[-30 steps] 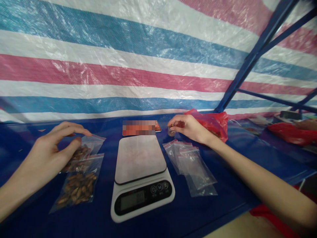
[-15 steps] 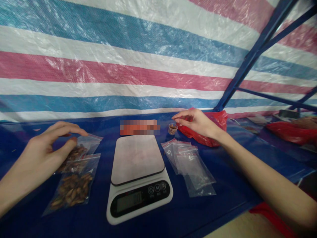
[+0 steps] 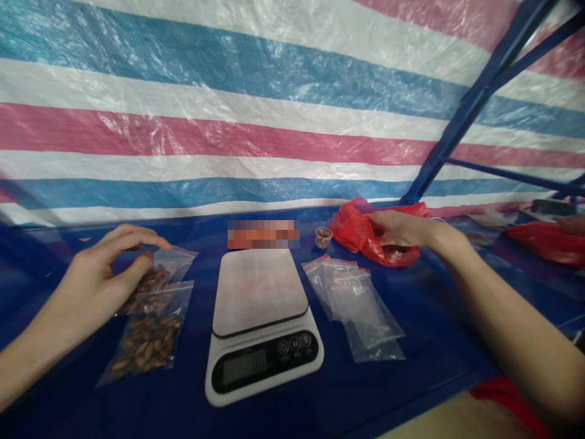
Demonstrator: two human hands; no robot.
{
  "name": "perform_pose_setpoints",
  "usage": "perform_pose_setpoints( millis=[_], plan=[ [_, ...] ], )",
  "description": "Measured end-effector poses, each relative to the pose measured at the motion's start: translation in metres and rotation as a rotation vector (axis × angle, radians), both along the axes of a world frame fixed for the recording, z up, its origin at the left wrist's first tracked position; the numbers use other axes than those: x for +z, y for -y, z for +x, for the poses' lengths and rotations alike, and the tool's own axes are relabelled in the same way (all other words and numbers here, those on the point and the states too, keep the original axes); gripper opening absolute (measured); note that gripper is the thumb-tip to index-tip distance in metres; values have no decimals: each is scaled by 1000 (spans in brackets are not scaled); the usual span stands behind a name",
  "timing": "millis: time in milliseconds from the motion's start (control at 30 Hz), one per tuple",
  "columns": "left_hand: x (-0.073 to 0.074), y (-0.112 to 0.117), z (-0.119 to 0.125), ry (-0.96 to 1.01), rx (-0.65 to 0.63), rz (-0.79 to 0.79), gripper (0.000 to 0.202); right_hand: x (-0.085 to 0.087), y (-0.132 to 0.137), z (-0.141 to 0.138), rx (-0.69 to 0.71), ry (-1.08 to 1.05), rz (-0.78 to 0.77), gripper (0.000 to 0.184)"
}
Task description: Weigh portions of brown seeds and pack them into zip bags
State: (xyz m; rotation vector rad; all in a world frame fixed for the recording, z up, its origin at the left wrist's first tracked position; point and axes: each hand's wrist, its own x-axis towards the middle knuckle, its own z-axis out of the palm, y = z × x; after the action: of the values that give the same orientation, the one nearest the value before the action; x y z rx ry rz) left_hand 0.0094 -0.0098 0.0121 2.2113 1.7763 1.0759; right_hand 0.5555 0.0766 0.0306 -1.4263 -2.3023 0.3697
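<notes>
So the left hand (image 3: 98, 280) is hovering over the upper of two zip bags (image 3: 148, 292) of brown seed-like pieces, out on the left side of the tabletop (image 3: 55, 390). Its thumb and fingers are making a narrow pinch shape, with nothing held between them that I can see. The fingertips are right at the bag's top edge, but I can't tell if they're actually touching it. The lower zip bag (image 3: 144, 347) is lying just below that one, toward the front edge.

Meanwhile, the right hand (image 3: 402, 230) is well off to the right, curling down onto a crumpled red plastic bag (image 3: 356, 231) near the back edge. There's some brown stuff showing under the palm, but I can't tell if the hand is gripping it or if it's just in the bag.

A small clear cup (image 3: 323, 237) with brown pieces in it is sitting just left of the red bag. Between the two hands, a white digital kitchen scale (image 3: 260, 323) is sitting mid-table, with a blurred-out object (image 3: 262, 235) behind it. A stack of see-through zip bags (image 3: 354, 302) is lying just right of the scale. Over at the right edge, another person's hand (image 3: 576, 225) is resting beside a second red bag (image 3: 551, 244).
</notes>
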Motion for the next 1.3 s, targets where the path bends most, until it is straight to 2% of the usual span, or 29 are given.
perform_pose_setpoints(
  millis=[67,133,200,300,400,467,567,667,867,1133,1300],
  plan=[
    [0,0,0,8,-2,2,27,1,-2,1,-24,88,-164,6],
    [0,0,1,17,-7,5,26,3,-5,6,-46,108,-211,6],
    [1,-1,2,21,-12,9,26,8,-7,11,-61,115,-144,6],
    [1,-1,2,19,-15,19,27,20,-5,4,-91,104,89,9],
    [-1,-2,1,15,-15,23,28,30,4,-25,-116,-46,289,12],
    [-2,-3,0,13,-15,31,28,28,10,-53,-83,-187,330,16],
    [-5,-3,-1,6,-12,49,29,14,15,-91,45,-298,221,19],
    [-5,-4,-2,-1,-13,54,29,0,16,-112,140,-287,58,15],
    [-4,-4,-3,0,-36,61,26,-3,14,-106,169,-270,-46,14],
    [-9,-5,-7,-29,-36,103,23,-3,12,-99,228,-144,77,17],
    [-15,-6,-10,-25,-40,131,21,-2,10,-91,156,-213,101,19]
  ],
)
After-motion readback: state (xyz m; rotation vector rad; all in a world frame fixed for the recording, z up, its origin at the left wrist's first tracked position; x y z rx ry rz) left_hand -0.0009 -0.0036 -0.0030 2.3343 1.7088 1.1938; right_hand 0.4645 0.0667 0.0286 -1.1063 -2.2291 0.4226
